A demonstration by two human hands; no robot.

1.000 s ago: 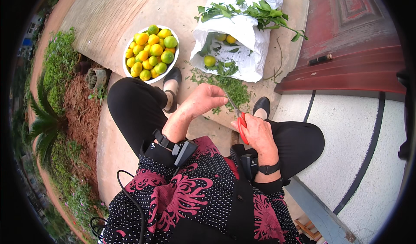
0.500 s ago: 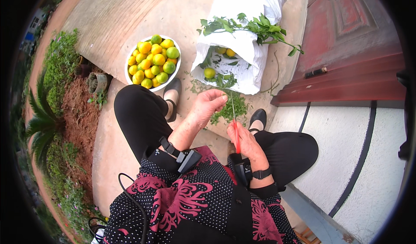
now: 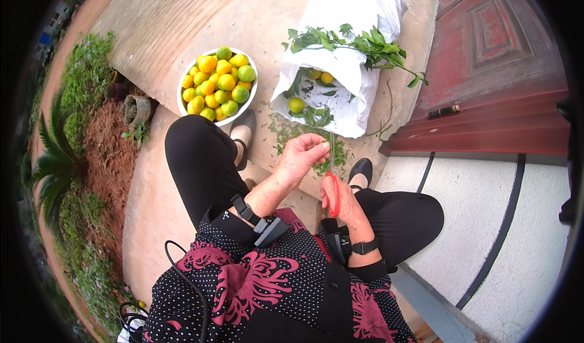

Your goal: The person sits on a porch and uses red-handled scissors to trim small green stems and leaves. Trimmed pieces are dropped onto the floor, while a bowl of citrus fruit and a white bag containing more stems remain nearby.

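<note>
My right hand [image 3: 339, 203] is closed on red-handled scissors [image 3: 332, 188], whose metal blades point upward beside the fingertips of my left hand [image 3: 304, 154]. My left hand is pinched; what it holds is too small to name. Chopped green leaves [image 3: 287, 135] lie scattered on the paving beyond my hands. A white bowl [image 3: 185, 108] heaped with yellow and green citrus fruit [image 3: 224, 82] stands at upper left. A white sack [image 3: 362, 112] lies open at upper centre with a few fruits inside and a leafy branch [image 3: 377, 48] across it.
A worn red door [image 3: 493, 51] and white wall [image 3: 480, 221] with dark stripes are at right. At left, soil [image 3: 103, 160], plants and a pot [image 3: 137, 109] border the paving. My knees and shoes frame the hands; a blue-grey board [image 3: 432, 291] lies at lower right.
My hands and the scissors have shifted; the scissors now point more upright, with my left fingertips lower and slightly to the right. The whole view has tilted a little.
</note>
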